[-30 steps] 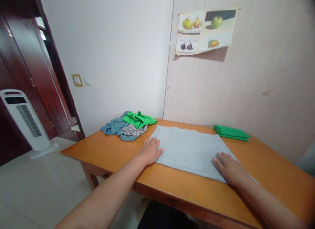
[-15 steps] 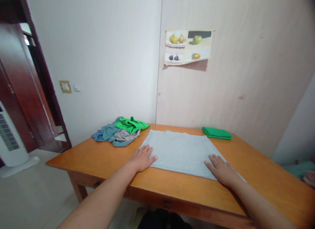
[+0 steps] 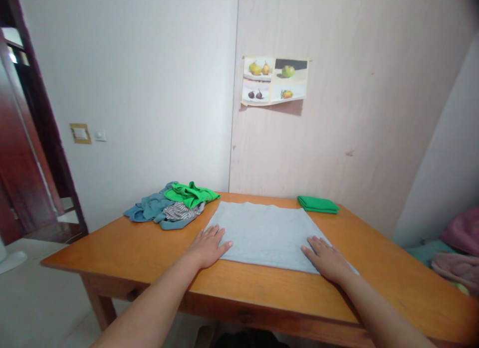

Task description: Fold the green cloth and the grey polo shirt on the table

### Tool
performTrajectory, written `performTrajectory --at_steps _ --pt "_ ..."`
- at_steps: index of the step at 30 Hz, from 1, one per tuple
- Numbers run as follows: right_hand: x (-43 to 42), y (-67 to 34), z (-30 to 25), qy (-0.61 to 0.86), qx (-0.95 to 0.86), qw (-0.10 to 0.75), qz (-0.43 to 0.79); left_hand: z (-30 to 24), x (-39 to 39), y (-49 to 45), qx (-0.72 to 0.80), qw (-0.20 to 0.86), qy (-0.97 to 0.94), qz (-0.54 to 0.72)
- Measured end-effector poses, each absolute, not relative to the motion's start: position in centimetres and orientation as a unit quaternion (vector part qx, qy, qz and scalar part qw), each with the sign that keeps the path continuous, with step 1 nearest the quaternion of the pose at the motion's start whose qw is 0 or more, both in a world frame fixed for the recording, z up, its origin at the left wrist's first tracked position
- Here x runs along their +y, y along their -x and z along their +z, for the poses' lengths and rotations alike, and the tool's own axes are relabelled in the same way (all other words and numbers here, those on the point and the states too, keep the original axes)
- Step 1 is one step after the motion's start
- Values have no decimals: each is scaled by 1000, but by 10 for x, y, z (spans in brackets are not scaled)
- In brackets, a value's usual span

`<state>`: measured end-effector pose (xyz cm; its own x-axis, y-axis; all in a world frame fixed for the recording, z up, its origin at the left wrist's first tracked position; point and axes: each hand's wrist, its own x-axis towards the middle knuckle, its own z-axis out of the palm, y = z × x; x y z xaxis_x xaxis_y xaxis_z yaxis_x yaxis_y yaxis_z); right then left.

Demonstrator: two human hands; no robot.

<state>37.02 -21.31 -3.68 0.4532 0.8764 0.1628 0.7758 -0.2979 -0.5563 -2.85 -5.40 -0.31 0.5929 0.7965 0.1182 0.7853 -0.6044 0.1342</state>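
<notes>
A light grey-blue cloth (image 3: 264, 236) lies spread flat on the wooden table (image 3: 262, 293), its near edge close to the table's front. My left hand (image 3: 207, 246) rests flat on the cloth's near left corner, fingers stretched out. Opposite it, my right hand (image 3: 326, 257) lies open on the near right part of the cloth, fingers pointing away from me. Neither hand grips anything. Whether the cloth is a garment folded over or a single sheet, I cannot tell.
At the back left is a rumpled heap of clothes: a bright green garment (image 3: 191, 194), a striped one (image 3: 181, 211) and blue-grey ones (image 3: 151, 208). A folded green cloth (image 3: 318, 204) sits at the back right. Behind the table stands a wall with a fruit picture (image 3: 275, 81).
The view has turned a little to the right, so everything appears shifted left. Both hands stay flat on the grey-blue cloth, which looks unmoved on the table.
</notes>
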Motion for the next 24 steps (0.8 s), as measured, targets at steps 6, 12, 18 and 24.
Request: performTrajectory --at_steps 6,12,18,24 --pt "-222 -387 -4 709 -347 558 255 -8 -46 29 443 25 -892 80" --pt "-240 -401 21 614 -198 699 309 -9 -42 28 442 16 -894 76" --pt "-244 -385 2 568 -109 731 362 -6 -44 29 441 20 -894 75" --pt "-246 -392 5 565 -80 747 341 -13 -38 31 438 16 -895 83"
